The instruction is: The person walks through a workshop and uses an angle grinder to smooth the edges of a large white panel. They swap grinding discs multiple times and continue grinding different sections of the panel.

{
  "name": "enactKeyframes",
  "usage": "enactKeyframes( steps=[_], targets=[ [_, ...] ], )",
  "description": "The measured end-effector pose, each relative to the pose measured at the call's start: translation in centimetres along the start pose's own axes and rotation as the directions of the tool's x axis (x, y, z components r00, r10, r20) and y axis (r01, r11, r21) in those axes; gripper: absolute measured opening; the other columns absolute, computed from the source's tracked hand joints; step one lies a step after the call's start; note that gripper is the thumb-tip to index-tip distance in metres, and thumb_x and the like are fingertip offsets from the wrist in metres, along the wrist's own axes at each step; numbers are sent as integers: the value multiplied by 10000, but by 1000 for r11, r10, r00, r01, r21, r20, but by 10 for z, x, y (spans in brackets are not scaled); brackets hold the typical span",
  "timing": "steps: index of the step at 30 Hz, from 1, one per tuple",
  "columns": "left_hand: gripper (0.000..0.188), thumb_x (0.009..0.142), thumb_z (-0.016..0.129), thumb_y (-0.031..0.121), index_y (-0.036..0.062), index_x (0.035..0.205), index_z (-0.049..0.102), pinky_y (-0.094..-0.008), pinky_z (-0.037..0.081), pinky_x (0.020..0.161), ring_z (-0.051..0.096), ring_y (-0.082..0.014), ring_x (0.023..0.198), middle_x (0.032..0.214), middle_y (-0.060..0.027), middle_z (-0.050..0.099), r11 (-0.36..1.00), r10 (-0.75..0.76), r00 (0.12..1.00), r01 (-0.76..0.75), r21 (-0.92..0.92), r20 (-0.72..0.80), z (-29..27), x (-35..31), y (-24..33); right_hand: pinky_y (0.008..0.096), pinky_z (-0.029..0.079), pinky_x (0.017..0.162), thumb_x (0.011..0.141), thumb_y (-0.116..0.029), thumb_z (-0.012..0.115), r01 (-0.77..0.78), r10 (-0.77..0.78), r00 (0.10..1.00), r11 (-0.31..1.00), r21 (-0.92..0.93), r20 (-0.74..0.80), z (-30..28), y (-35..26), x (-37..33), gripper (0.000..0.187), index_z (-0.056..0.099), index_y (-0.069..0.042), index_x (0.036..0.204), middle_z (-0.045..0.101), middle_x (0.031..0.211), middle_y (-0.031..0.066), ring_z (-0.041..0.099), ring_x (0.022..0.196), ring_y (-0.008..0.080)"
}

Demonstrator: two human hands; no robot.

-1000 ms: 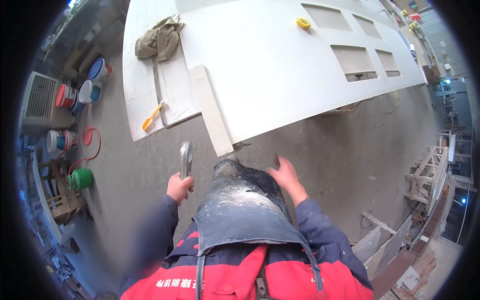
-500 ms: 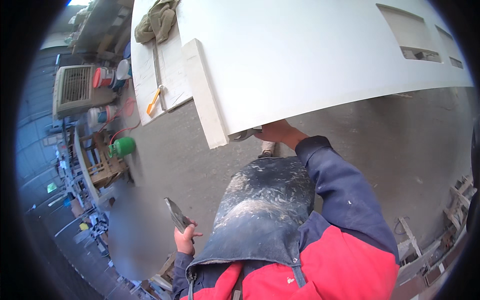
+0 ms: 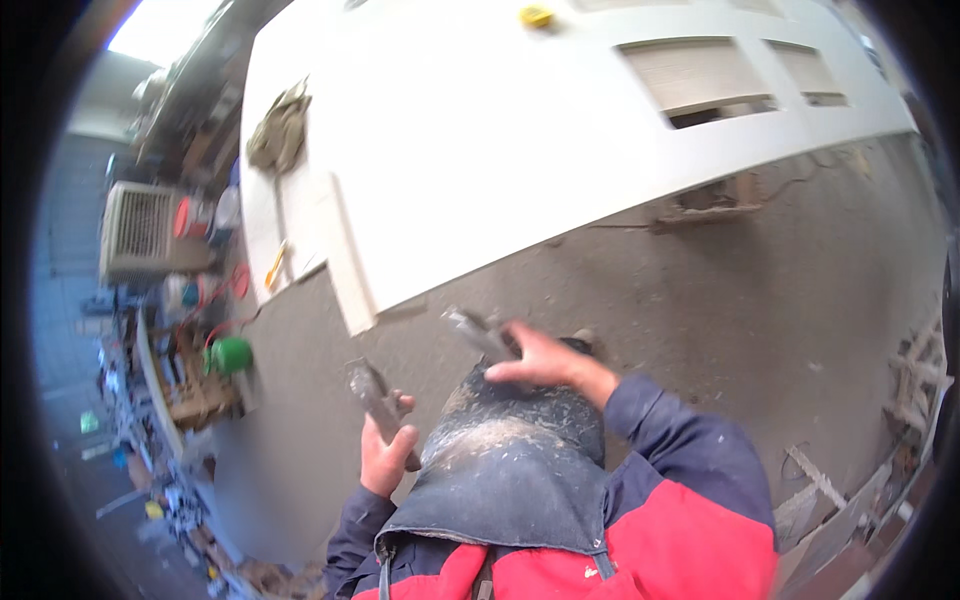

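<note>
My left hand is closed round a long grey metal clamp, its blurred jaw end pointing up and away from me. In my right hand is a second grey metal clamp, also smeared by motion, with the fingers wrapped round its handle. Both hands are above the floor in front of my dusty dark apron, apart from each other. Beyond them lies a large white panel with rectangular cut-outs. A pale straight strip runs along its left side and sticks out past the near corner.
A crumpled olive cloth and an orange-handled tool lie at the left. A yellow object sits on the panel. Left of it are an air cooler, buckets and a green gas cylinder. Wood scraps lie at the right.
My right hand has come off the panel's near edge toward me, bringing a grey clamp with it. My left hand has moved slightly right with its clamp. The view has shifted.
</note>
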State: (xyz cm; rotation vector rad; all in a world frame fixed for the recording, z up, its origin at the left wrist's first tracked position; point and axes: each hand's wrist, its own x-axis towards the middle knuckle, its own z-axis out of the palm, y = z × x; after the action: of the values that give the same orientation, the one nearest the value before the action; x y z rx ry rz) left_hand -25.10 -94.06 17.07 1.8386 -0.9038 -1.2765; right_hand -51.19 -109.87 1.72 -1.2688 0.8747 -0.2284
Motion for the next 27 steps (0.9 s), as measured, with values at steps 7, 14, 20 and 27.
enactKeyframes(
  steps=[7,14,20,27],
  targets=[
    [738,1025,675,390,-31,1557,385,-444,331,1207,421,-341,1472,1563,-255,444,966,227,829,-260,-7,511,139,83,62,334,523,945,871,-216,827,316,-171,944,720,618,-283,13,-51,-96,696,485,-38,1450,613,1331,103,633,1165,191],
    [904,884,813,355,-23,1573,365,-508,263,1252,307,-422,1537,1624,-276,369,379,703,710,-334,863,-34,70,152,40,579,562,990,941,-314,734,407,404,730,391,826,-551,-14,159,-203,484,582,-107,1351,663,1225,132,678,1162,380],
    [1068,762,903,373,-95,1547,351,-466,389,1177,492,-406,1407,1511,-309,487,859,229,843,60,509,-486,-8,185,-7,616,477,931,842,-542,790,302,895,402,70,951,-193,-17,251,-252,575,623,-240,1301,619,1249,84,585,1111,352],
    [447,770,800,174,-98,1113,707,-365,550,767,698,-209,857,998,-121,748,994,14,941,22,102,-338,-56,210,-25,656,461,1003,856,-552,793,425,679,320,521,740,-661,-231,109,-203,798,505,-193,1508,462,1545,118,479,1338,401]
  ],
)
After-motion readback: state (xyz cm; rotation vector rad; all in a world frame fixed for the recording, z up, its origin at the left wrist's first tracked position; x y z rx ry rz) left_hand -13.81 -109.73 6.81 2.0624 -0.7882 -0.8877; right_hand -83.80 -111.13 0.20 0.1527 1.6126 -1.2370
